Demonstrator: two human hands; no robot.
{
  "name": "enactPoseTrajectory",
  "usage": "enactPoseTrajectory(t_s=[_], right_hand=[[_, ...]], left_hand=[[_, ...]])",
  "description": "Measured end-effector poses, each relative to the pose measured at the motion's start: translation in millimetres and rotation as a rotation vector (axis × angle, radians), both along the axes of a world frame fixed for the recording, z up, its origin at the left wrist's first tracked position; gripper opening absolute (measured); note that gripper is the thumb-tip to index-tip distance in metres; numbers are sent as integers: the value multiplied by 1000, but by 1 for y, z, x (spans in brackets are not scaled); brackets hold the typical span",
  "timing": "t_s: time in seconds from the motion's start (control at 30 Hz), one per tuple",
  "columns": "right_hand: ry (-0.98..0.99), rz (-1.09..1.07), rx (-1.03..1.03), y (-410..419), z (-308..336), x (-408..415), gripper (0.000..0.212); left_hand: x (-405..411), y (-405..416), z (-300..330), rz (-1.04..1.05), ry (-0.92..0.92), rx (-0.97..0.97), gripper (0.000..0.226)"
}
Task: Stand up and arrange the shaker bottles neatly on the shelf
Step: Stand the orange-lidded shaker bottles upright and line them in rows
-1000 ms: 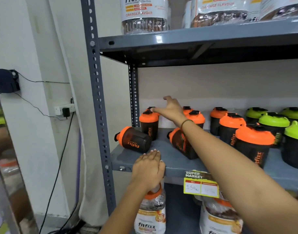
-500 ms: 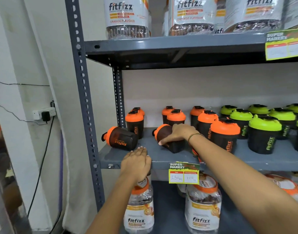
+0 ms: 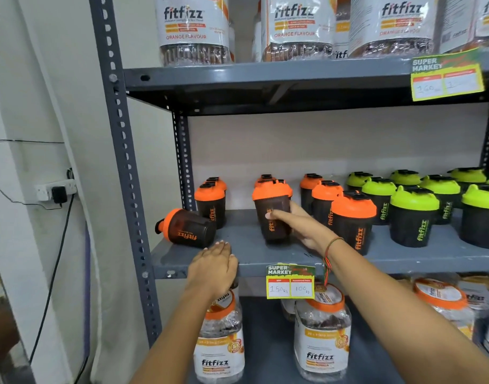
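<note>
My right hand (image 3: 301,225) grips an orange-lidded black shaker bottle (image 3: 272,210) and holds it nearly upright on the grey middle shelf (image 3: 249,254). Another orange-lidded shaker (image 3: 186,227) lies on its side at the shelf's left end, lid pointing left. My left hand (image 3: 213,268) rests flat on the shelf's front edge, just right of that fallen bottle, holding nothing. Several orange-lidded shakers (image 3: 351,220) stand upright in rows behind and beside my right hand. Green-lidded shakers (image 3: 413,214) stand in rows to the right.
Large fitfizz jars (image 3: 193,26) fill the upper shelf and more jars (image 3: 322,332) stand on the lower shelf. A yellow price tag (image 3: 290,282) hangs on the middle shelf's edge. The grey upright post (image 3: 124,173) and a wall socket (image 3: 56,189) are at left.
My right hand closed on the fallen shaker in the middle of the shelf and tipped it up to nearly upright. My left hand stayed on the shelf edge.
</note>
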State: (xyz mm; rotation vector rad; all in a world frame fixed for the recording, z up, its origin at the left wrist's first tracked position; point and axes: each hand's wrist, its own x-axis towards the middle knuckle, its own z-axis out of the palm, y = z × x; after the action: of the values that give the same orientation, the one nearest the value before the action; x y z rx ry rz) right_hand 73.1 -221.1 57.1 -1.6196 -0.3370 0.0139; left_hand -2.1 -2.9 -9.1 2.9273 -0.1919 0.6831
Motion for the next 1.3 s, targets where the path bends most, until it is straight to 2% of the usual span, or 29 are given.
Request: enactPoseTrajectory(t_s=[0.1, 0.23, 0.4, 0.57, 0.73, 0.87, 0.97, 1.1, 1.2, 1.3], right_hand=[[4, 82, 70, -8, -11, 0, 49], [5, 107, -36, -17, -19, -2, 65], [-15, 85, -127, -19, -15, -7, 68], [-92, 2, -155, -17, -16, -18, 96], [-383, -259, -74, -5, -9, -41, 76], [-668, -543, -204, 14, -6, -52, 65], [-903, -663, -238, 33, 4, -59, 60], [-1101, -618, -267, 68, 24, -62, 52], [-1085, -472, -332, 100, 35, -56, 45], [-998, -313, -506, 132, 38, -38, 46]], left_hand=[[1, 1, -1, -5, 5, 2, 53], [3, 2, -2, -3, 6, 3, 54], [1, 2, -2, 0, 11, 0, 54], [-2, 0, 1, -8, 7, 3, 53], [-10, 3, -1, -23, -16, 6, 56], [-33, 10, -6, -27, -92, 9, 58], [-52, 24, -13, -19, -137, 21, 59], [-61, 47, -17, 83, -149, 32, 65], [-63, 60, -9, 180, -108, 5, 65], [-62, 66, -2, 208, -47, -38, 58]])
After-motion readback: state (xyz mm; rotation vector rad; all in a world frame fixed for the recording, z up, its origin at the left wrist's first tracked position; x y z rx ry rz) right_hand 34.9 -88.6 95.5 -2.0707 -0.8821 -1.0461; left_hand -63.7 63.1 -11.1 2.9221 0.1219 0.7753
